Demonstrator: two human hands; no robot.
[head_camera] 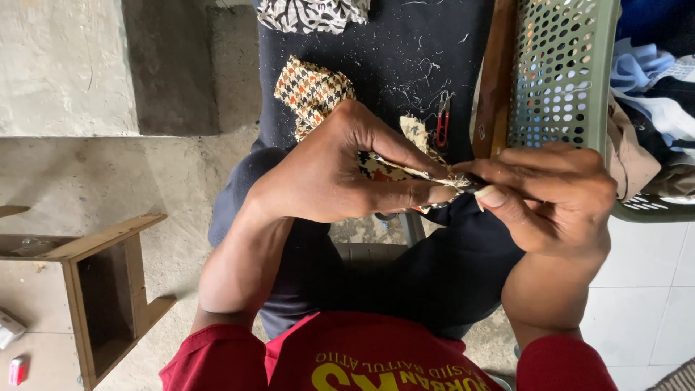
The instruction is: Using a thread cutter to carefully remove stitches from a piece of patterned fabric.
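The patterned cloth piece [405, 168] sits over the lap, pinched tight in the left hand [340, 170], while the right hand [550, 192] picks at its frayed edge with closed fingertips, which looks like careful thread-pulling work.

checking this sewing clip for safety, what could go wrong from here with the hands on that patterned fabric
The right hand pinches something thin, too small to identify, right against the left hand thumb at the patterned fabric's frayed edge; if it is sharp, a slip could nick the thumb. The red thread snips lie loose on the dark lap and could slide off. Loose threads there may cling to the fabric.
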